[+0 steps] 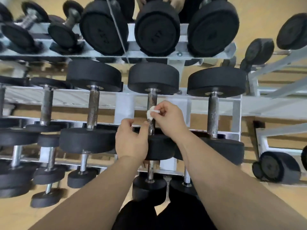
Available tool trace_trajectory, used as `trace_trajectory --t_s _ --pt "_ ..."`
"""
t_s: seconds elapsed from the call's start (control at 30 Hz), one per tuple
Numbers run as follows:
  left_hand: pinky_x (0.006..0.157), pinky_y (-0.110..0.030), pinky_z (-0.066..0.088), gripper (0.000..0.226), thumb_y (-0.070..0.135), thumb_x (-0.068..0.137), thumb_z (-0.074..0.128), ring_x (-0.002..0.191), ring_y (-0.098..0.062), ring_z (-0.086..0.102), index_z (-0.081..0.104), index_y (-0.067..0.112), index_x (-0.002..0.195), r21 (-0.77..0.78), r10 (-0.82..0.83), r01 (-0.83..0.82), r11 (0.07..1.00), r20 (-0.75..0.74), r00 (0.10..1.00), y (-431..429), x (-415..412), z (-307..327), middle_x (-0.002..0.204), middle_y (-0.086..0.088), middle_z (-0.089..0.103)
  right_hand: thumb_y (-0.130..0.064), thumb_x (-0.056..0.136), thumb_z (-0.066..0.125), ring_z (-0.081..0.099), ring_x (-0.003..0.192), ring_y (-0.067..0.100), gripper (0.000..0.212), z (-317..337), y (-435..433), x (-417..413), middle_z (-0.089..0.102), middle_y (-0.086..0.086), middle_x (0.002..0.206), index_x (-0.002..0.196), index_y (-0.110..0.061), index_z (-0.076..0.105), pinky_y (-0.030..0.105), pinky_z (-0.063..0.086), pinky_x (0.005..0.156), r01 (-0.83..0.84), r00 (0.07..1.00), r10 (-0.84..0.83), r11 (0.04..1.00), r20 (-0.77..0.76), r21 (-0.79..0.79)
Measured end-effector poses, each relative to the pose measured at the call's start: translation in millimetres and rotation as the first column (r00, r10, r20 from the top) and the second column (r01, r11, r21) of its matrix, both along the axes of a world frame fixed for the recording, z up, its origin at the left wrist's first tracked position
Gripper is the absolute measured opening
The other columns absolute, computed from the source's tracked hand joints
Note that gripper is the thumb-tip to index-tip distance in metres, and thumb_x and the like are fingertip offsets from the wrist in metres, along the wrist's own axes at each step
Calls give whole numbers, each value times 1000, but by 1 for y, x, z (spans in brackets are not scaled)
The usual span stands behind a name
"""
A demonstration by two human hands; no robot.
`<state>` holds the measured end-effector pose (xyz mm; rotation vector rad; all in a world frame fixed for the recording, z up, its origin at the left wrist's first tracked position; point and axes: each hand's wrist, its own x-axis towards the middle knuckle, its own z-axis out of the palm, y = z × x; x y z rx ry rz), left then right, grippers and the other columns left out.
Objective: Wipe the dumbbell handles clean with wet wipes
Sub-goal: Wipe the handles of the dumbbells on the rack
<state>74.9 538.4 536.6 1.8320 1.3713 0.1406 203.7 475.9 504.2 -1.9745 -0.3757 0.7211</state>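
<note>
Matt black rubbery dumbbell heads (153,78), rough knurled metal handle (152,100), crumpled white wipe (150,113).

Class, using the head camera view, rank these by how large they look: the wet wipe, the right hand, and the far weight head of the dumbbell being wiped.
1. Far weight head, largest though farthest away.
2. Right hand.
3. Wet wipe, mostly hidden by fingers.

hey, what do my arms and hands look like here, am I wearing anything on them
Both forearms are bare up to the frame edge: no sleeves show. The left hand and right hand have no gloves, and no rings, watch or wristbands can be seen.
</note>
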Motion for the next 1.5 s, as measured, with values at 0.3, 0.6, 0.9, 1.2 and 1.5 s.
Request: trace_trajectory --t_s 0.3,0.6,0.9,1.2,1.5 --pt "97 -37 44 41 51 89 65 111 -17 57 55 25 119 4 67 -67 998 14 998 0 -1 -5 119 4 61 -15 91 66 60 81 10 4 -1 19 27 64 -9 85 93 -18 67 18 45 71 42 999 -39 994 -32 99" --pt "92 -36 47 34 43 89 69 90 -1 58 57 26 116 -43 90 -89 995 33 995 1 -1 -2 114 6 63 -15 87 65 60 76 16 12 -8 13 16 68 -1 88 79 -23 60 35 52 77 59 950 -9 987 -312 153" --pt "94 -39 48 39 51 81 65 98 -12 61 57 28 110 -32 71 -69 997 79 994 0 -3 -3 108 3 65 -18 92 61 57 85 11 3 -1 -3 11 62 -5 94 93 -15 63 24 43 69 -195 956 185 981 -227 -21" --pt "87 -35 46 23 35 93 68 87 -9 60 58 26 113 -35 82 -79 996 71 994 2 -3 -7 108 2 65 -13 90 64 60 77 16 11 -5 24 27 68 2 90 83 -21 63 38 53 81 152 933 -75 969 -351 196" --pt "87 -36 48 40 53 77 62 87 -9 62 59 28 107 -40 90 -87 995 76 993 0 -2 -3 102 4 66 -7 79 79 59 61 15 15 -1 -10 10 64 2 69 76 -14 67 29 54 61 -209 884 191 978 -426 5"
